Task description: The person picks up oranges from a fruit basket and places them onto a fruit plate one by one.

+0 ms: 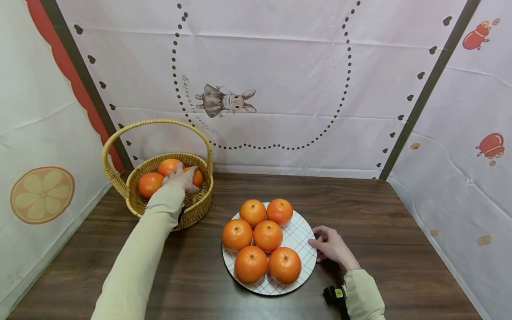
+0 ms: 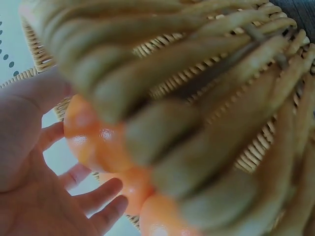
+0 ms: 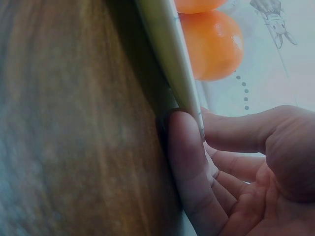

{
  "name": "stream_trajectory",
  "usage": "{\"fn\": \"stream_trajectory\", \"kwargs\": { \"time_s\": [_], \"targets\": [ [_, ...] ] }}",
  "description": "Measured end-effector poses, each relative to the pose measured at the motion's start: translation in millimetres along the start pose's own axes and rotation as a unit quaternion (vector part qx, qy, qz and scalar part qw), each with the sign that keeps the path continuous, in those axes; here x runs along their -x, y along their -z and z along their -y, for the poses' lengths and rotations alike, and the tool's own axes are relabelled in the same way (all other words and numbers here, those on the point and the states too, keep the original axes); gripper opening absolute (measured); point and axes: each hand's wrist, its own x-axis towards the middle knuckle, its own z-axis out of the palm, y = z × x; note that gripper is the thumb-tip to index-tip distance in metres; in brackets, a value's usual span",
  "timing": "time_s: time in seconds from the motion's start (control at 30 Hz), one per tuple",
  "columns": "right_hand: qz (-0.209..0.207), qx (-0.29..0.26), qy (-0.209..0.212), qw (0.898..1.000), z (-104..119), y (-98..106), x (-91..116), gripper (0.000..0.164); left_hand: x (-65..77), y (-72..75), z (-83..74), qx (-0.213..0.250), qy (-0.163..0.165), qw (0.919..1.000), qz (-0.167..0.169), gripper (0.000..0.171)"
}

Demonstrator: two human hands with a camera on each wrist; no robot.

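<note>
While the right hand [image 1: 331, 245] pinches the rim of the plate [image 1: 298, 235] bearing six fruits [image 1: 268, 236], the left hand [image 1: 182, 179] curves about an orange fruit [image 1: 198, 178] inside the basket [image 1: 200, 212], whether gripping I cannot tell, apparently picking it up, so next probably comes a secure hold, then lifting clear of the handle [image 1: 160, 121].

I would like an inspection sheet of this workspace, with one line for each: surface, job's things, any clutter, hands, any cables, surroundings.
Surface: brown wood-grain table.
Job's things: six oranges on a round checked plate; three more visible in a wicker basket.
Clutter: nothing seen.
Hands: left hand in the basket, at an orange, grip unclear; right hand pinches the plate's right edge.
Cables: nothing seen.
Surroundings: creased printed cloth on three sides; rabbit figure at the back.
</note>
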Motion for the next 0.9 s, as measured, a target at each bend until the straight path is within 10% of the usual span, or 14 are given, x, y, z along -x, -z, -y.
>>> {"fn": "stream_trajectory", "kwargs": {
  "time_s": [0.43, 0.9],
  "targets": [
    [0.006, 0.0, 0.01, 1.0, 0, 1, 1, 0.035, 7.0, -1.4, 1.2, 0.064, 0.019, 0.9958, 0.063, 0.089],
    [0.012, 0.001, 0.021, 1.0, 0, 1, 2, 0.036, 14.7, -2.7, 2.9, 0.111, 0.007, 0.992, 0.059, 0.091]
  ]
}}
